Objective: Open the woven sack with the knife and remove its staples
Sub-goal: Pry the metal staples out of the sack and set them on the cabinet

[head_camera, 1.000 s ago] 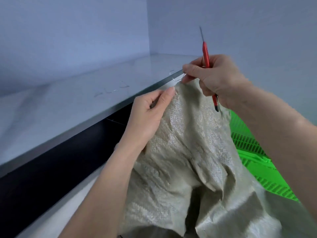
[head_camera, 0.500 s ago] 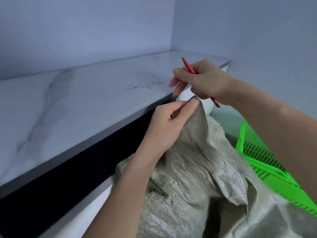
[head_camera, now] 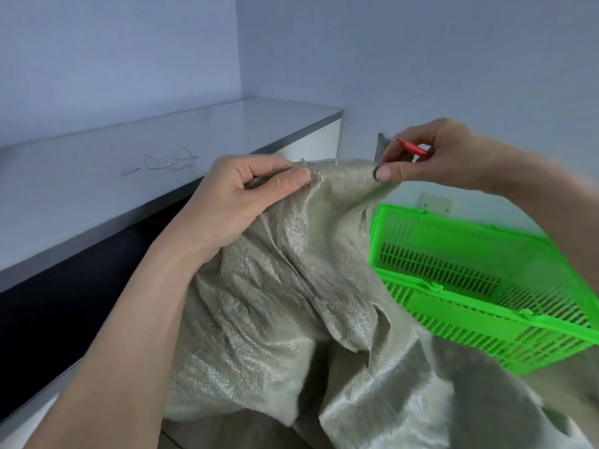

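A grey-beige woven sack fills the lower middle, its top edge pulled up and stretched between both hands. My left hand grips the sack's top edge at the left, thumb over the fabric. My right hand pinches the same edge further right, with a small dark staple or ring at the fingertips. The red-handled knife is tucked in that hand, mostly hidden by the fingers. Several pulled wire staples lie loose on the counter.
A white marble-look counter runs along the left, with a dark recess below it. A bright green slatted plastic basket stands on the floor right of the sack. Pale walls close the corner behind.
My hands have spread apart along the sack's top edge, and my right hand has come down from near the counter to pinch the fabric. The view has swung right, showing more of the basket.
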